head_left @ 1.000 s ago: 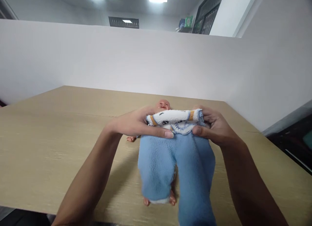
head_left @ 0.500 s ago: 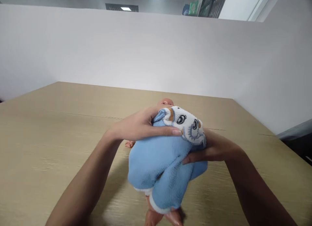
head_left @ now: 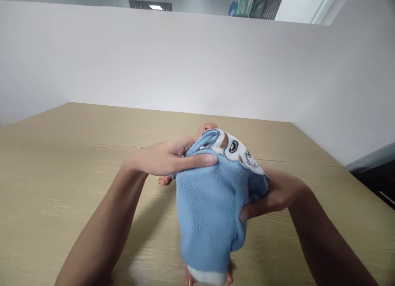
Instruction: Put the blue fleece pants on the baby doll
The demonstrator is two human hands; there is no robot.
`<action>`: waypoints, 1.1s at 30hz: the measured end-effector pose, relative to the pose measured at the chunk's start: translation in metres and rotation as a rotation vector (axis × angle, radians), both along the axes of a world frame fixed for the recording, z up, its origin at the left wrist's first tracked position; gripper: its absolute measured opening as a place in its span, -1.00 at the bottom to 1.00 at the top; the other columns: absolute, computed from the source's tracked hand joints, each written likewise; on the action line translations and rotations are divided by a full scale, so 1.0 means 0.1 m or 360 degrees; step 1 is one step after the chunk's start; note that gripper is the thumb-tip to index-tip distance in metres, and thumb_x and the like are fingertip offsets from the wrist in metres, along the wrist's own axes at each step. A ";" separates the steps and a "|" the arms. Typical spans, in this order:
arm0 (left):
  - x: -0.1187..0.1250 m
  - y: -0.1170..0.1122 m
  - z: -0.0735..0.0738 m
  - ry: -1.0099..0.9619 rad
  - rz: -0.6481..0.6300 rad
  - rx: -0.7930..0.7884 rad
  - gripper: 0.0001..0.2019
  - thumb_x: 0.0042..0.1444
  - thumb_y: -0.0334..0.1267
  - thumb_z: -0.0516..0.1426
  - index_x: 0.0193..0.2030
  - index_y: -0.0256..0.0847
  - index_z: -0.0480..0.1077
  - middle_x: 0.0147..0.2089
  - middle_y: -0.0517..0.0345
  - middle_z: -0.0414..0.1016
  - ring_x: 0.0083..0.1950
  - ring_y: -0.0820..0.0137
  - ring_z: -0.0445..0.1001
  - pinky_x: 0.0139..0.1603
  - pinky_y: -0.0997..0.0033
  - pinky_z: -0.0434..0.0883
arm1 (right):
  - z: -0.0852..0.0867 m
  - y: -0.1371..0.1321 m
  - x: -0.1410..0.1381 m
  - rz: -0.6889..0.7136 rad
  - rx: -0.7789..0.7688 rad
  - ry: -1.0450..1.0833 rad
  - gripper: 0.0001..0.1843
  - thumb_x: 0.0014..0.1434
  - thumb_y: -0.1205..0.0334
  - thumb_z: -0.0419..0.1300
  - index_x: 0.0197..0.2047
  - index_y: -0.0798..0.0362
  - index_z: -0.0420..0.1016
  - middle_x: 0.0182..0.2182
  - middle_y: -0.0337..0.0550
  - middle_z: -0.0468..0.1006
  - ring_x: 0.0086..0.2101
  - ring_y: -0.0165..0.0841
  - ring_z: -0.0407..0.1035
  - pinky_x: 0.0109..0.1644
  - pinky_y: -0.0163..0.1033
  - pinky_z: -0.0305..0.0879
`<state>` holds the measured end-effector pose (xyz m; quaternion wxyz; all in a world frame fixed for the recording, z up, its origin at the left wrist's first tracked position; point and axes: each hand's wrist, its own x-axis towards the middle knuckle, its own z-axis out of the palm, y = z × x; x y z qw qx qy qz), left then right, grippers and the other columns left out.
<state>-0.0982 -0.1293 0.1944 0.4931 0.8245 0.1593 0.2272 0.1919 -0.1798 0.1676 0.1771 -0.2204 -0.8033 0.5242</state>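
Observation:
Blue fleece doll pants (head_left: 206, 212) with white cuffs and an embroidered white animal face hang between my hands. My left hand (head_left: 168, 156) grips their upper left side, thumb lying across the front. At the right side, my right hand (head_left: 274, 195) is closed on the fabric, its thumb in front and its fingers hidden behind. Beneath and behind the pants a baby doll (head_left: 209, 125) lies on its back, head toward the far side. Only the top of its head, one small hand with a bit of blue sleeve, and parts of its legs show; the pants cover the rest.
The doll lies on a wide wooden table (head_left: 77, 187). A pale partition wall (head_left: 185, 63) rises behind the table's far edge and along the right. Past the right edge stands a dark object (head_left: 376, 179). Beyond the wall is a green package (head_left: 242, 7).
The pants have turned and now hang longer and narrower, one white cuff low in front. The embroidered face has tilted away to the right. Both hands keep their grip.

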 end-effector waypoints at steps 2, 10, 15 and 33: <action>-0.02 0.02 -0.01 0.0076 -0.0147 -0.0026 -0.57 0.21 0.12 0.38 -0.05 -0.22 0.55 -0.32 0.15 0.55 -0.26 0.30 0.58 -0.24 0.42 0.59 | -0.01 -0.02 0.02 -0.0072 0.0042 0.0196 -0.58 0.13 0.24 0.53 0.06 0.05 0.66 -0.15 -0.16 0.70 -0.13 -0.24 0.59 -0.02 -0.25 0.57; -0.14 0.20 -0.26 0.0012 -0.0165 -0.0285 -0.76 0.30 -0.04 0.34 -0.17 -0.18 0.52 -0.41 0.19 0.52 -0.47 0.40 0.49 -0.42 0.45 0.51 | -0.02 -0.17 -0.05 -0.0223 -0.0307 0.0313 -0.67 0.24 0.11 0.46 -0.01 0.11 0.68 -0.20 -0.10 0.72 -0.13 -0.19 0.62 -0.04 -0.22 0.60; -0.05 0.18 -0.23 -0.0098 -0.0087 -0.0198 -0.66 0.27 0.01 0.35 -0.05 -0.23 0.52 -0.20 0.08 0.62 -0.18 0.28 0.62 -0.17 0.41 0.60 | -0.05 -0.08 -0.14 0.0337 -0.0377 0.0103 -0.63 0.12 0.13 0.55 -0.03 0.09 0.71 -0.25 -0.16 0.75 -0.10 -0.19 0.65 0.10 -0.18 0.57; -0.09 0.10 -0.28 0.0056 -0.0371 -0.0561 -0.75 0.20 -0.09 0.41 -0.12 -0.19 0.61 -0.45 0.19 0.51 -0.55 0.47 0.36 -0.58 0.53 0.39 | -0.24 -0.09 -0.06 0.0069 -0.0543 0.0414 -0.31 -0.01 -0.03 0.58 0.12 0.13 0.63 -0.13 -0.02 0.73 -0.04 -0.10 0.63 0.08 -0.13 0.56</action>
